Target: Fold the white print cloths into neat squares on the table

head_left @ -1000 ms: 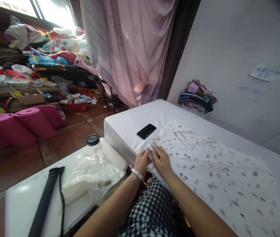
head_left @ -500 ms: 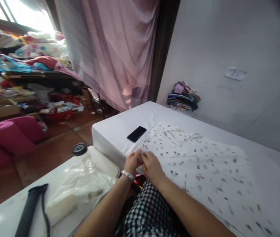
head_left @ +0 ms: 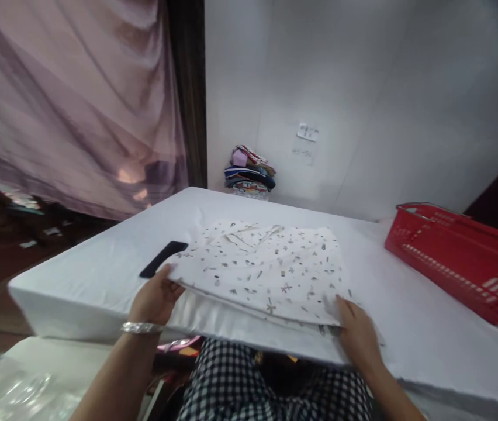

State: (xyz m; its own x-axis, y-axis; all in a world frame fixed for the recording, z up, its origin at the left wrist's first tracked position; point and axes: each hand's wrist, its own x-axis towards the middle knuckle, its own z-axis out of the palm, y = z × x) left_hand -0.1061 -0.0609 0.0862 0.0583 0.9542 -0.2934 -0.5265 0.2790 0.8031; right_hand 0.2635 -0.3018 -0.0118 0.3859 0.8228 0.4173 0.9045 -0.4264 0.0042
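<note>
Left hand (head_left: 154,299) and right hand (head_left: 358,332), formerly together, now apart, each grip narrow on patterned cloth (head_left: 266,272).

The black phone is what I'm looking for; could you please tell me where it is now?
In the head view, the black phone lies left of centre on the white-covered table, just beyond the left hand and beside the patterned cloth.
</note>
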